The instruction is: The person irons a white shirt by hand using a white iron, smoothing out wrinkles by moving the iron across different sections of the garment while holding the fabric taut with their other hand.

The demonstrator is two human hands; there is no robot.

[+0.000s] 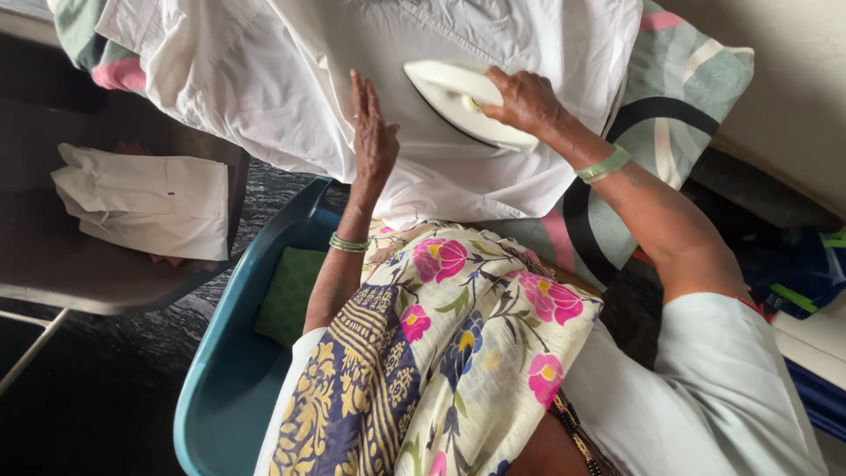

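Observation:
A white garment (291, 79) lies spread over a padded surface. My right hand (526, 100) is closed around the handle of a white clothes iron (445, 92), which rests flat on the garment. My left hand (372, 132) lies flat on the cloth just left of the iron, fingers stretched out and holding nothing. Both wrists carry green bangles. My flowered wrap (458, 335) fills the lower middle of the view.
A folded white garment (145, 201) sits on a grey seat (70, 273) at the left. Under my left arm is a teal plastic chair (216, 370) with a green cushion (286, 295). A patterned cover (687, 97) pads the ironing surface. Blue fabric (797, 273) lies at the right.

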